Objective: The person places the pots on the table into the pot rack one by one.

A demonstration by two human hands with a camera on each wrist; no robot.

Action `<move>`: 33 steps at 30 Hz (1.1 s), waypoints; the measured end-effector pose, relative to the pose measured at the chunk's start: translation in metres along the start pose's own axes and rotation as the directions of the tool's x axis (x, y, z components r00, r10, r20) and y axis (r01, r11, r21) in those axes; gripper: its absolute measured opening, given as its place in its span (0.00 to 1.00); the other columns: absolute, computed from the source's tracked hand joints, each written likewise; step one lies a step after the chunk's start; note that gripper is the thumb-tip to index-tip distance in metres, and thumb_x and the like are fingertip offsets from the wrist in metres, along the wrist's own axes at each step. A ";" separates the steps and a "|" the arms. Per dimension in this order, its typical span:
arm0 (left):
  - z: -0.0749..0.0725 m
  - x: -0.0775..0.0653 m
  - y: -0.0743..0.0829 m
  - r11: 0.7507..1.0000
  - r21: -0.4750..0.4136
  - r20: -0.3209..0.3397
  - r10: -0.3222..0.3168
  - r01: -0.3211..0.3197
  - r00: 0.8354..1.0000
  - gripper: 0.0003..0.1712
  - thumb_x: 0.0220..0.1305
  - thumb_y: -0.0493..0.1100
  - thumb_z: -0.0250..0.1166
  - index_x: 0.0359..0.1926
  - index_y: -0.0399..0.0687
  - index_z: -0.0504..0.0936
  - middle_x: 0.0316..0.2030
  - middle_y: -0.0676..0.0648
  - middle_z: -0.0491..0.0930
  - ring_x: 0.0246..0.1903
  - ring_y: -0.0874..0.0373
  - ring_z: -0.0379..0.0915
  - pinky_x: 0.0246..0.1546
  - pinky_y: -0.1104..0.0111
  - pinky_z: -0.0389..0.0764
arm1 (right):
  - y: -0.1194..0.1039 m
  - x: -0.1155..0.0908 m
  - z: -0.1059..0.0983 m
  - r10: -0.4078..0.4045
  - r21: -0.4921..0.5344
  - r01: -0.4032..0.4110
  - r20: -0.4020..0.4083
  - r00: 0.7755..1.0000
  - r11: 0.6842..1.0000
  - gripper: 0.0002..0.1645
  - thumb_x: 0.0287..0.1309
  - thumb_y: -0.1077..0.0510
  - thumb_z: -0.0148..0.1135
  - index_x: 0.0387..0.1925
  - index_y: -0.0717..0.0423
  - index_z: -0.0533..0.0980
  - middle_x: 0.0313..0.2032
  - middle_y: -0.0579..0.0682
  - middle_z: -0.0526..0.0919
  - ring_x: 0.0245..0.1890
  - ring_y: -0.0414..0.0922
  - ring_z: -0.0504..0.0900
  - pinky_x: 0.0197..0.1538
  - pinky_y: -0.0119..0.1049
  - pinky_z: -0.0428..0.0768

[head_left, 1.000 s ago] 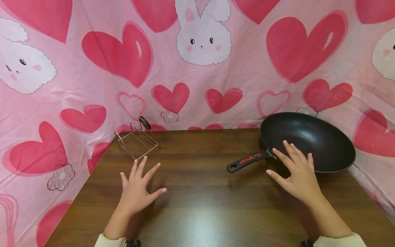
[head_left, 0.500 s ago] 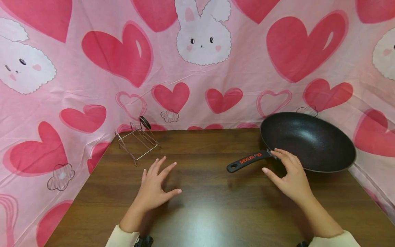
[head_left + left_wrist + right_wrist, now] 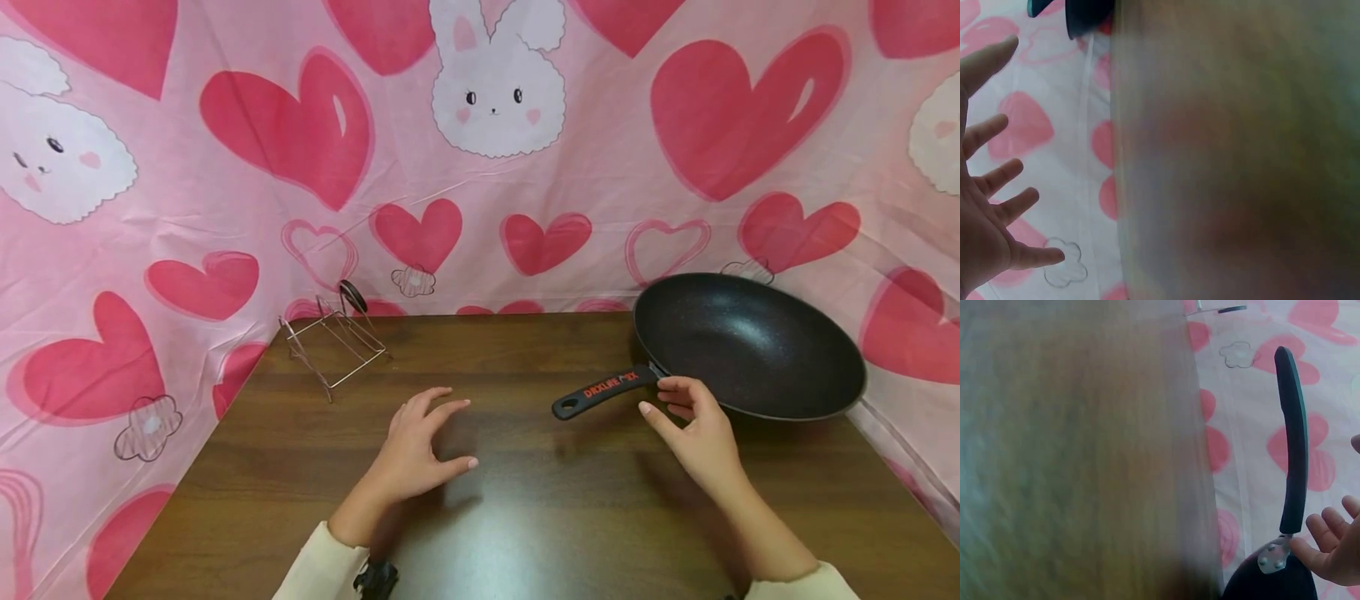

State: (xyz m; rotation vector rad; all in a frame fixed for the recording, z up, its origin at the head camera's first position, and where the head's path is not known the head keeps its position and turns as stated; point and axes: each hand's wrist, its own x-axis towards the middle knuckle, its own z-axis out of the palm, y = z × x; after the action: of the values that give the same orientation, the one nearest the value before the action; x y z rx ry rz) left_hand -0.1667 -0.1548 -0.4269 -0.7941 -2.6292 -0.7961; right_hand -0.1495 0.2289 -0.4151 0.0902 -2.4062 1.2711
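Observation:
A black frying pan sits at the right of the wooden table, its dark handle with red lettering pointing left. My right hand is beside the base of that handle, fingers bent loosely and thumb apart; nothing is gripped. In the right wrist view a fingertip lies close to the pan's riveted metal bracket; whether it touches I cannot tell. My left hand hovers over the middle of the table with fingers spread and holds nothing. Part of the left hand also shows in its wrist view.
A thin wire rack stands at the table's back left, with a dark round piece at its top. Pink cloth with hearts and rabbits hangs behind and along the sides of the brown table.
My left hand has moved right, away from the wire rack toward the table's middle. My right hand has drawn back slightly from over the pan, and its fingers have bent. The pan stays put.

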 end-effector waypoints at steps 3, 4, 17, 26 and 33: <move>0.002 0.007 0.004 0.999 -0.055 0.024 0.002 0.000 1.000 0.39 0.44 0.58 0.78 0.59 0.54 0.79 0.61 0.45 0.70 0.61 0.46 0.64 0.57 0.40 0.64 | 0.000 -0.002 0.003 0.085 0.027 -0.085 0.018 0.996 0.996 0.25 0.61 0.52 0.67 0.53 0.63 0.71 0.50 0.57 0.77 0.46 0.36 0.76 0.46 0.16 0.71; 0.003 0.010 0.005 0.997 -0.075 0.033 0.003 -0.001 0.999 0.38 0.45 0.57 0.78 0.59 0.53 0.79 0.60 0.45 0.71 0.61 0.46 0.65 0.57 0.41 0.65 | 0.000 -0.003 0.003 0.107 0.041 -0.108 0.023 0.994 0.993 0.25 0.61 0.52 0.67 0.53 0.63 0.71 0.50 0.57 0.78 0.45 0.35 0.76 0.45 0.16 0.72; 0.018 0.036 0.020 0.947 -0.314 0.142 -0.020 0.064 0.990 0.23 0.52 0.51 0.76 0.49 0.53 0.83 0.55 0.55 0.72 0.56 0.56 0.70 0.56 0.54 0.73 | 0.001 -0.003 0.014 0.274 0.345 -0.280 0.069 0.959 0.896 0.18 0.62 0.59 0.65 0.47 0.67 0.71 0.35 0.34 0.80 0.35 0.32 0.80 0.36 0.29 0.81; 0.040 0.055 0.031 0.850 -0.513 0.168 -0.036 0.119 0.985 0.16 0.54 0.46 0.76 0.43 0.49 0.84 0.49 0.47 0.78 0.48 0.57 0.72 0.48 0.46 0.74 | -0.002 0.000 0.020 0.379 0.623 -0.469 0.282 0.881 0.627 0.17 0.66 0.58 0.62 0.46 0.62 0.65 0.35 0.46 0.81 0.35 0.40 0.83 0.40 0.33 0.83; 0.055 0.072 0.046 0.718 -0.650 0.264 -0.094 0.249 0.960 0.20 0.56 0.41 0.74 0.48 0.39 0.82 0.47 0.44 0.80 0.48 0.48 0.76 0.48 0.53 0.79 | -0.004 0.004 0.028 0.438 0.745 -0.566 0.403 0.804 0.353 0.11 0.69 0.57 0.57 0.45 0.56 0.65 0.36 0.50 0.80 0.37 0.44 0.84 0.47 0.37 0.83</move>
State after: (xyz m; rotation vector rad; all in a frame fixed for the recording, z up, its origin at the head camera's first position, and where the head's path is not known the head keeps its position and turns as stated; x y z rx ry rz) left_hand -0.2042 -0.0610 -0.4223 -0.8318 -2.6026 -1.9007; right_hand -0.1612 0.2040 -0.4244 -0.3484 -1.6582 2.7457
